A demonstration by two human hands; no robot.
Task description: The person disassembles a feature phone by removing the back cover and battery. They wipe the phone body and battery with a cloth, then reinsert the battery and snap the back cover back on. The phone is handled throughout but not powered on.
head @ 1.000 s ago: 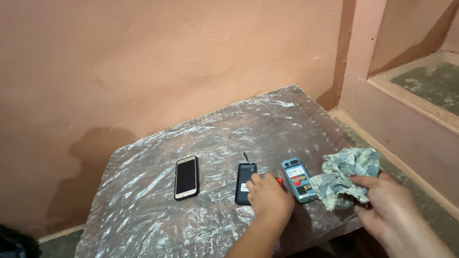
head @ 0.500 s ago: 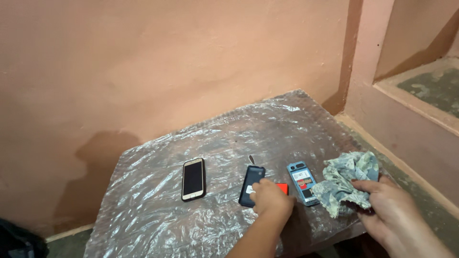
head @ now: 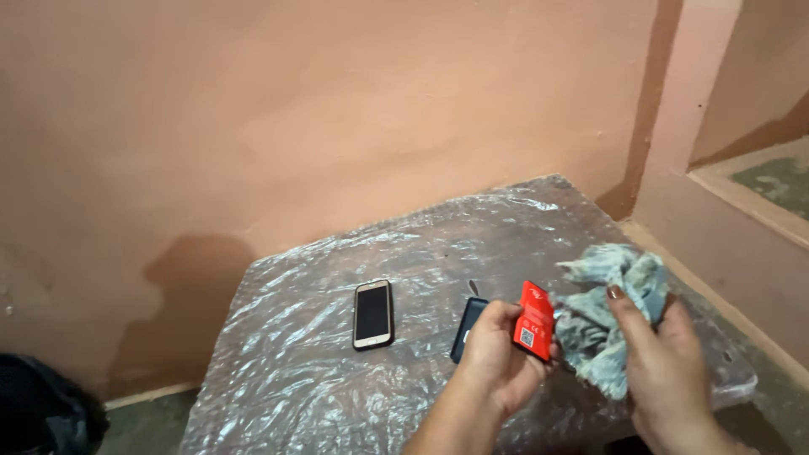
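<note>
While the left hand (head: 497,358) pinches a red battery (head: 534,321) in its fingers (head: 499,313), the right hand (head: 666,358) grips a crumpled grey cloth (head: 602,324) just right of the battery. Left of the battery, a dark phone part (head: 466,329) and a smartphone (head: 372,313) lie on the plastic-covered tabletop (head: 295,371).

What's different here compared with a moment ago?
The left hand has picked a red battery up off the table. The right hand has brought its grey rag close, covering the small blue phone. The gold smartphone and dark cover stayed put.
</note>
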